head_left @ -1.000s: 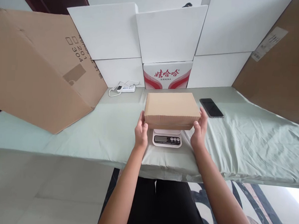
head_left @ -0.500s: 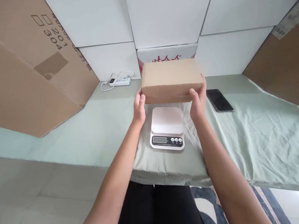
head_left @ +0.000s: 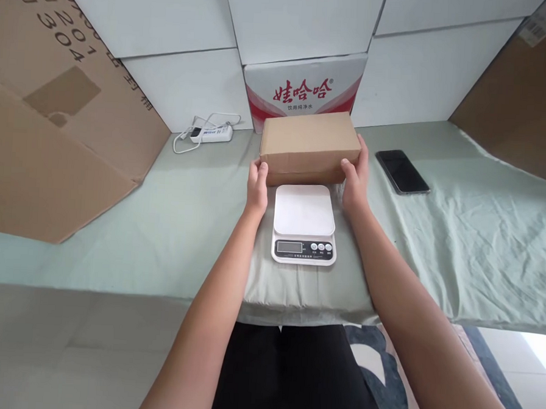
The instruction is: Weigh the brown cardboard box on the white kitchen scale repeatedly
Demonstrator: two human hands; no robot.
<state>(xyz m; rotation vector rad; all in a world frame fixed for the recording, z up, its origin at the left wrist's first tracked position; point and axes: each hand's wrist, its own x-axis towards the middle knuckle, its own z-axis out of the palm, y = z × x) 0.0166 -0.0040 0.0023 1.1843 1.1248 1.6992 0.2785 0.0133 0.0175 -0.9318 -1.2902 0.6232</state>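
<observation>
A plain brown cardboard box is held between my two hands, just behind the kitchen scale. My left hand grips its left front corner, thumb on the front face. On the other side, my right hand wraps round the right end, its thumb also on the front. The box looks level and at or very near the cloth. The white digital scale lies in front of it with a bare platform and a blank-looking display; its buttons face me.
A black phone lies right of the box. To the left are a white power strip and its cable. Large cardboard pieces stand at both sides. Behind is a white carton with red print. Pale green cloth covers the table.
Both hands have lowered the box toward the cloth behind the scale. It now looks level rather than tilted, and more of the printed carton shows. My view has shifted slightly.
</observation>
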